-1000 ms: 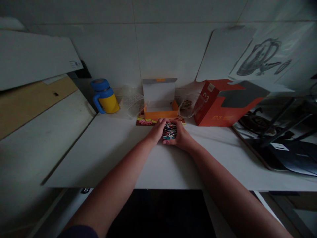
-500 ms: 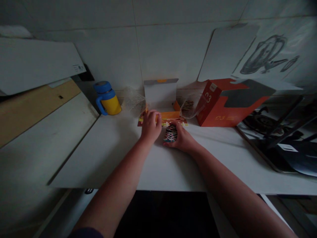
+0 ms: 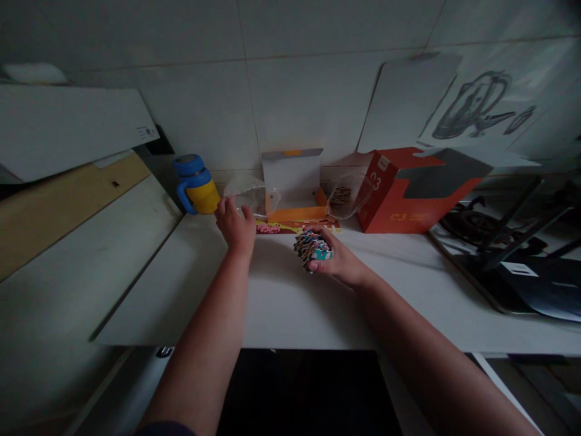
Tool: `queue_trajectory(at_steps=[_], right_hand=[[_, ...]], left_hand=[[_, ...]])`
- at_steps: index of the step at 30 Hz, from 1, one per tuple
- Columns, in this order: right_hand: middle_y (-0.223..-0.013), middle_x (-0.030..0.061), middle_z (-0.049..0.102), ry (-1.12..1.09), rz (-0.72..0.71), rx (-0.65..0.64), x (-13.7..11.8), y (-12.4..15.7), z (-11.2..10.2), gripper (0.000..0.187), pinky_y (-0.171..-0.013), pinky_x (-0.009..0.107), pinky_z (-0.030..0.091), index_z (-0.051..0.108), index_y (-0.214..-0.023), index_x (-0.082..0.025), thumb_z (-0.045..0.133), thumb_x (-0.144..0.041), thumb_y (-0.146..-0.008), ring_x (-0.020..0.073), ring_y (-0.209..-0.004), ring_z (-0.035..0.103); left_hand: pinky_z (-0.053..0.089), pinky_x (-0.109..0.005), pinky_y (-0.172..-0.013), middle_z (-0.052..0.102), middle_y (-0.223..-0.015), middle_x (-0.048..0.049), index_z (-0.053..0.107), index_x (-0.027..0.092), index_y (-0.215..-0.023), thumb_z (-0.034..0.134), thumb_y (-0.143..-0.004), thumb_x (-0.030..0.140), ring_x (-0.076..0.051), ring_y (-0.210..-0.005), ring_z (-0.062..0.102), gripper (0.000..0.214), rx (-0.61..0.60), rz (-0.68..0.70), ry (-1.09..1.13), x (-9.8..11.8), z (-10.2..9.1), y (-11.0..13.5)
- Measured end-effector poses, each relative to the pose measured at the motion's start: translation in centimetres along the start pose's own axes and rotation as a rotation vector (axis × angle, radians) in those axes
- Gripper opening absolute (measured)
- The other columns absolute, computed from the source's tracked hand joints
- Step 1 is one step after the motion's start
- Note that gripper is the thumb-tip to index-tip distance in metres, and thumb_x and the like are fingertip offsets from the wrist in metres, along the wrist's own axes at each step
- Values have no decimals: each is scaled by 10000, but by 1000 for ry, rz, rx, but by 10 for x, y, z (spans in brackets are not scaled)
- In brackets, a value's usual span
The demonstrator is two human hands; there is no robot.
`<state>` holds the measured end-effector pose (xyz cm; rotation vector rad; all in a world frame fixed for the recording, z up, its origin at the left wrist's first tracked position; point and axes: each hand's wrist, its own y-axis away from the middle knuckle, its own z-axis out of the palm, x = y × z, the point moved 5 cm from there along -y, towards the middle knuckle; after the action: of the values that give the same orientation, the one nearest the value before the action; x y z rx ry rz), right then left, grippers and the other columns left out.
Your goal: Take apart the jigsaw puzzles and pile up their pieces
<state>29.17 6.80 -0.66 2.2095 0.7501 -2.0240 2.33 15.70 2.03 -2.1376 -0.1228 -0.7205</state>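
Observation:
My right hand (image 3: 338,257) is closed round a stack of colourful cardboard pieces (image 3: 311,247), held tilted above the white table. Its thumb presses on a teal-faced piece at the near end. My left hand (image 3: 236,224) reaches to the left edge of a clear plastic bag (image 3: 254,192), thumb and fingers apart. Whether the fingertips touch the bag I cannot tell. Between the hands, farther back, an orange box (image 3: 297,213) stands with its white-lined lid raised. A colourful printed strip (image 3: 297,227) lies along its front. Another clear bag (image 3: 347,200) holds more cardboard pieces beside the box.
A blue and yellow mug (image 3: 198,188) stands at the back left. To the right is a large red box (image 3: 403,197), with a black gas stove (image 3: 499,260) beyond it. White and tan boards (image 3: 68,124) rise on the left. A tiled wall closes the back.
My left hand has moved left from the orange box's front to the plastic bag. My right hand has tilted the stack, so the teal face shows. The view has shifted slightly.

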Motion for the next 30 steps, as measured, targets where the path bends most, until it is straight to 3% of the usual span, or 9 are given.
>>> queue_trajectory(at_steps=[5, 10, 15, 18, 22, 25, 30], right_hand=[[-1435, 133, 574, -199, -61, -87, -26, -2, 17, 915, -1076, 491, 500, 545, -1394, -280, 944, -614, -641, 332, -1260, 617], [-1342, 109, 627, -175, -50, -103, -42, -34, 31, 889, -1039, 435, 527, 543, -1363, -246, 975, -517, -635, 279, -1171, 648], [-1123, 69, 683, -131, 78, -132, -32, -78, 21, 815, -734, 337, 601, 561, -1305, -213, 960, -485, -648, 197, -865, 656], [-1133, 82, 700, -103, 117, -197, -24, -95, 10, 765, -737, 341, 607, 605, -1294, -201, 923, -529, -681, 217, -900, 668], [-1301, 104, 681, 158, 122, -126, -12, -109, -6, 977, -966, 418, 572, 508, -1508, -196, 894, -568, -692, 280, -1121, 668], [-1349, 114, 664, 416, 14, -24, -9, -116, -12, 1113, -1087, 474, 494, 383, -1617, -181, 872, -582, -702, 317, -1216, 641], [-1360, 178, 655, 690, -180, 58, -11, -123, -6, 896, -1087, 495, 485, 520, -1518, -143, 820, -528, -767, 356, -1233, 635]], left_hand=[[457, -471, -1123, 613, -1254, -176, 692, 163, -1219, 528, -974, 185, -325, -1251, 585, 296, 12, 166, 27, 32, -18, 0], [532, -369, -991, 627, -1166, -119, 706, 190, -1169, 521, -964, 139, -251, -1072, 646, 281, -78, 298, 152, 54, -20, 8], [553, -306, -809, 659, -1072, -86, 710, 199, -1066, 567, -911, 110, -207, -916, 656, 229, -99, 351, 258, 64, -28, 7], [552, -304, -830, 702, -1011, -68, 714, 204, -1049, 577, -911, 112, -199, -900, 678, 215, -141, 404, 322, 67, -32, 6], [561, -293, -869, 771, -992, -48, 722, 209, -1077, 555, -920, 117, -179, -875, 717, 247, -267, 451, 405, 73, -30, 14], [563, -288, -882, 792, -1067, -58, 713, 211, -1157, 543, -907, 108, -178, -898, 733, 319, -328, 467, 390, 75, -25, 20], [552, -292, -798, 786, -976, -59, 689, 205, -1186, 567, -904, 137, -183, -808, 726, 315, -333, 460, 300, 68, -21, 21]])
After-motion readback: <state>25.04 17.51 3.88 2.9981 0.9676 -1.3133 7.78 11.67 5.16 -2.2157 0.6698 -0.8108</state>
